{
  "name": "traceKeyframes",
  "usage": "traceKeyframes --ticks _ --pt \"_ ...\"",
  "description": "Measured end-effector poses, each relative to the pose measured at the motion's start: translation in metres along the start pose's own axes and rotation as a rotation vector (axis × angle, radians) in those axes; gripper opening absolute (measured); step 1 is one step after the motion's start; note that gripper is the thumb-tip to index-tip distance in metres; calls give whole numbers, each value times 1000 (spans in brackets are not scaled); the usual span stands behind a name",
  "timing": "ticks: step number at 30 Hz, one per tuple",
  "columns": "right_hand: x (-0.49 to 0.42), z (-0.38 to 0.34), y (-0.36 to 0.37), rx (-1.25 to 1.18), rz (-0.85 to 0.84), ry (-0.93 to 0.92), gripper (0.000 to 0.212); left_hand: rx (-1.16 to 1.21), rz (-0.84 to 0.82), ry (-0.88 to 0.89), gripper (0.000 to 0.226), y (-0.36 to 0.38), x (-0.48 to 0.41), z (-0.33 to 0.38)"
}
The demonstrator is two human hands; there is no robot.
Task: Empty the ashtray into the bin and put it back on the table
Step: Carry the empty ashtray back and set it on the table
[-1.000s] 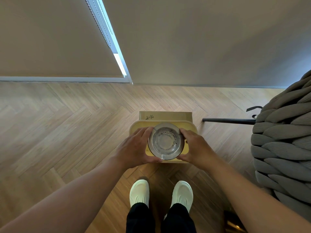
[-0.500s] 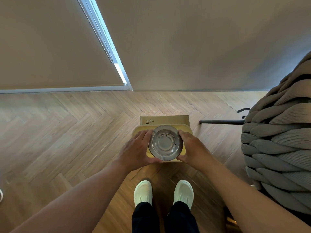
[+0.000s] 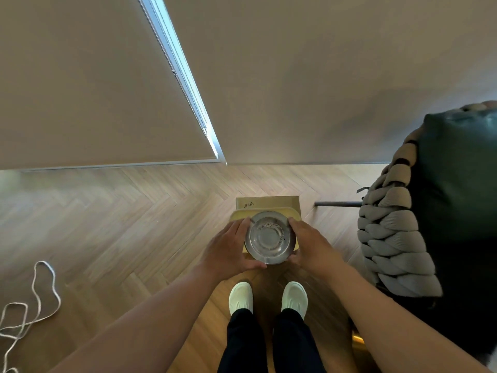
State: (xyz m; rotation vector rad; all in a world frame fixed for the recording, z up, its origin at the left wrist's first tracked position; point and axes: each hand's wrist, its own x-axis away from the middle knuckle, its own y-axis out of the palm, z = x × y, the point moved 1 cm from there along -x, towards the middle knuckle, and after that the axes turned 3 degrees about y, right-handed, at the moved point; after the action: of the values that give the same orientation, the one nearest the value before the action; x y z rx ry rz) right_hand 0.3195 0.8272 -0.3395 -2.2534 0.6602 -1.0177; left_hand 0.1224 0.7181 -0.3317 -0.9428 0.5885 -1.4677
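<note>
White shoes and dark trouser legs stand nearest, on the herringbone wood floor. Both bare forearms reach forward from the lower corners. Just beyond the shoes, the left hand and the right hand are clamped on opposite sides of a round metal ashtray, fingers curled along its rim and thumbs under its near edge. The ashtray is held roughly level, open side up, with dark ash specks scattered on the far part of its inner ring. It sits in the air directly above a yellow bin with rounded corners that stands on the floor; whether it touches the bin's rim cannot be told. Behind the bin, touching or just beside it, is a cardboard box with "#46" handwritten on top. To the right, a chunky grey braided cushion lies against a dark green seat, and a dark rod runs along the floor towards it. Far left, a white cord loops on the floor. Beige blinds and a wall rise beyond.
</note>
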Motion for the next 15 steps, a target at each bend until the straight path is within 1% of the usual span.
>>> traceKeyframes --ticks 3,9,15 --pt "24 -20 -17 5 -9 7 88 5 -5 -27 108 -26 18 22" --pt "68 -58 -45 -28 -22 -27 72 21 -9 -70 110 -69 57 56" --pt "107 -83 -57 -25 -20 -59 69 24 11 -60 110 -94 89 78"
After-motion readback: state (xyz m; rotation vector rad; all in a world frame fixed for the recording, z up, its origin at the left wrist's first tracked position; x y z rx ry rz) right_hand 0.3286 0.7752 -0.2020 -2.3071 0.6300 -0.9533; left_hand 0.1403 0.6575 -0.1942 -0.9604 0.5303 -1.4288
